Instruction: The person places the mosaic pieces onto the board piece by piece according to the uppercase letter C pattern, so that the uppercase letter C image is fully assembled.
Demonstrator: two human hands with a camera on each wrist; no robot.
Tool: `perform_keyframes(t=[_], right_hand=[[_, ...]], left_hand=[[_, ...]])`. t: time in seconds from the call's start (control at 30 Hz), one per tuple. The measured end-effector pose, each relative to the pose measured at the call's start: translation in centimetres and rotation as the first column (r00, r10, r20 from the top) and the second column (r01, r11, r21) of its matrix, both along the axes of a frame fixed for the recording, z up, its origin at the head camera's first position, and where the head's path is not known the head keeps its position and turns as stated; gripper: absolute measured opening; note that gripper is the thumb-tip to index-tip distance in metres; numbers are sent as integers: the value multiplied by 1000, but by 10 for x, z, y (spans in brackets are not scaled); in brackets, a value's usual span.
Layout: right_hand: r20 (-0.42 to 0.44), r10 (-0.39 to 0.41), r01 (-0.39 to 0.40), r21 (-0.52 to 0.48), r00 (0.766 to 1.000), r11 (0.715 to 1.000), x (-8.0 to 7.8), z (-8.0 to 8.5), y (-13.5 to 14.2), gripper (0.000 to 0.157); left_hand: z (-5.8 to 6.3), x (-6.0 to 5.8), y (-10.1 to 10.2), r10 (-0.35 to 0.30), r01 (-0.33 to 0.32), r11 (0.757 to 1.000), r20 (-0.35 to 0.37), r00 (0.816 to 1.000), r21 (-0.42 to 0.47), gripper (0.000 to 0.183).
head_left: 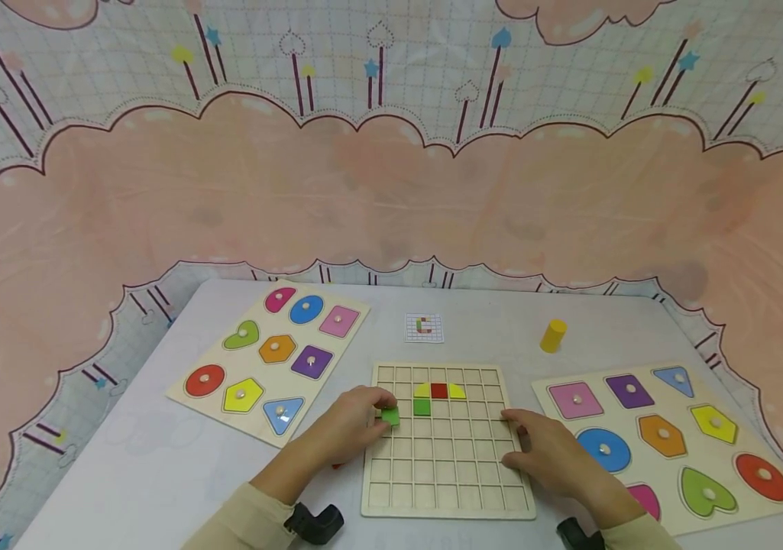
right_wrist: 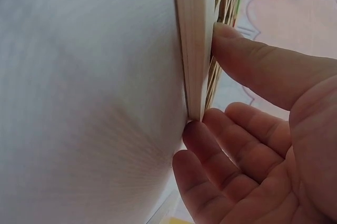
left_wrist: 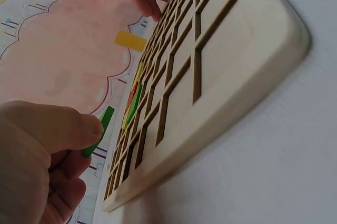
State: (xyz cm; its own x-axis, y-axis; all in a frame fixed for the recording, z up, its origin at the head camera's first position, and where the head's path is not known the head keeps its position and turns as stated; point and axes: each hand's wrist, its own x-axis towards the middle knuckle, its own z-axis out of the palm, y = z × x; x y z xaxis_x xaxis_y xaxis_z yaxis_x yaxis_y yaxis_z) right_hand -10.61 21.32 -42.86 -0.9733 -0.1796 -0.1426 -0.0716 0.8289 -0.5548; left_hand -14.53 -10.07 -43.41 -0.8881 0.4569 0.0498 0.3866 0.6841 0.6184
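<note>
My left hand (head_left: 353, 416) pinches a green square tile (head_left: 389, 416) between thumb and fingers, over the left side of a wooden grid board (head_left: 446, 500). In the left wrist view the green tile (left_wrist: 100, 132) is held above the board's surface. In the board's upper rows lie a red square (head_left: 439, 391), a yellow curved piece on each side of it, and another green square (head_left: 422, 407) below the left yellow one. My right hand (head_left: 549, 451) touches the board's right edge; in the right wrist view its thumb (right_wrist: 258, 66) rests on the top face, with loosely bent fingertips along the side.
Shape-puzzle boards with knobbed pieces lie to the left (head_left: 253, 370) and right (head_left: 673, 451). Behind the grid board is a small pattern card (head_left: 424, 328). A yellow cylinder (head_left: 553, 336) stands at the back right. Something red (head_left: 337, 465) shows partly under the left forearm.
</note>
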Motion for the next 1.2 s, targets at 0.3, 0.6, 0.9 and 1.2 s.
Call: perform_keyframes(t=[0.3,0.6,0.9,1.2], right_hand=[[-11,3,-3,6,1000,1000,-1,1,0,62],[1,-3,3,8,1000,1000,-2,2,-1,62],[-4,-4,4,2,1000,1000,1,3,-1,61],[-16,2,-2,-5,1000,1000,2,1,-1,61]], left_hand=[[-3,-3,18,-37,36,999,47,998,31,23],[-5,-2,28,-74,73,997,28,997,38,21],[-8,2,34,-56,56,998,8,998,39,22],[-8,3,37,-46,47,999,-29,999,8,22]])
